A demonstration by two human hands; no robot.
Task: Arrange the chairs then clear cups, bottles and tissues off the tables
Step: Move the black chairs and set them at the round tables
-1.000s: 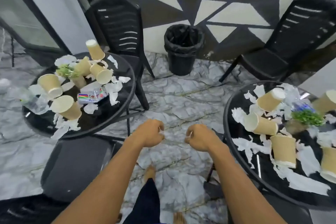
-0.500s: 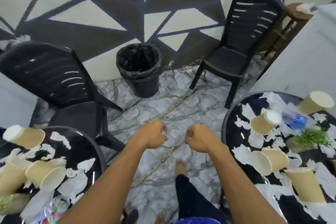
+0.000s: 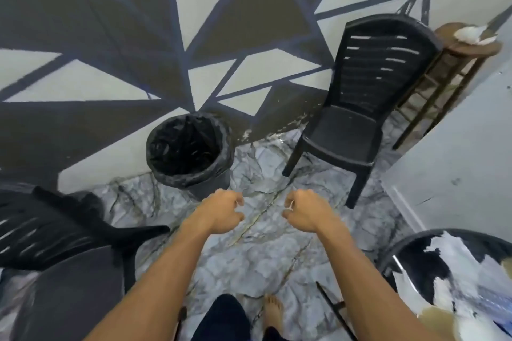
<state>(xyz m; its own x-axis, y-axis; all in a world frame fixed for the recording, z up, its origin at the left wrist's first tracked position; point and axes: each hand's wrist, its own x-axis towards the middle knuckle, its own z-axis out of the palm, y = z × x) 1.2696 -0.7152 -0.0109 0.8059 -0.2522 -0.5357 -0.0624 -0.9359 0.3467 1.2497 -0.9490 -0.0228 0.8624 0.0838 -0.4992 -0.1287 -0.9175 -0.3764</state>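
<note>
Both hands are hovering side by side above the floor, well apart from all furniture. The left hand (image 3: 221,212) and the right hand (image 3: 306,213) are each curling their fingers inward into a loose fist. A small white fleck is showing at the fingertips of each, but whether it is a scrap being pinched cannot be told. The painted wall (image 3: 110,22), patterned in dark and pale triangles, is filling the upper view, and the marbled floor (image 3: 266,257) is running beneath the arms. The near black chair (image 3: 55,243) is sitting at lower left, just beside the left forearm. The far black chair (image 3: 357,108) is standing upright against the wall at right. The round glass table (image 3: 421,257) is showing partly at lower right, near the right forearm. Torn white tissues (image 3: 454,252) are lying across its top, and a tan paper cup (image 3: 440,318), blurred, is lying among them at the frame edge. The black-lined bin (image 3: 188,152) is standing against the wall between the two chairs. A wooden stool (image 3: 454,69) is standing just behind the far chair, with a white object (image 3: 471,34) resting on top. One bare foot (image 3: 273,310) is resting on the floor between the forearms.
</note>
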